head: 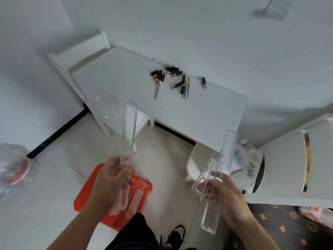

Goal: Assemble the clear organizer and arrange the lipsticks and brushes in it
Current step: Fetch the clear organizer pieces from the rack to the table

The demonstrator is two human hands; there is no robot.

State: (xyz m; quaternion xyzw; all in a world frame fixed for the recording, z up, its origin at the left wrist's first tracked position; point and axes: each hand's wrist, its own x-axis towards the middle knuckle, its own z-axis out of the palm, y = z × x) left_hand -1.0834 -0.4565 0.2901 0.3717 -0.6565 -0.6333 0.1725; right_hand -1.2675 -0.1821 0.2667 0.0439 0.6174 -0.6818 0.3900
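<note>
My left hand [112, 179] grips long clear acrylic organizer panels [128, 130] by their lower end, and they stand up above the floor. My right hand [226, 194] holds several more clear organizer pieces [211, 179], one triangular and one a long strip pointing up. Both hands are held in front of the white table [126, 83]. On the table's far side lie several black lipsticks [166, 73] with pink ends and a few thin brushes [157, 90] in a loose heap. One lipstick [203, 82] lies apart to the right.
An orange bin [142, 193] with more clear pieces sits on the floor under my left hand. A white chair [193, 165] stands under the table's right end. White furniture [288, 159] is at the right, and a clear bag [12, 166] lies at the left.
</note>
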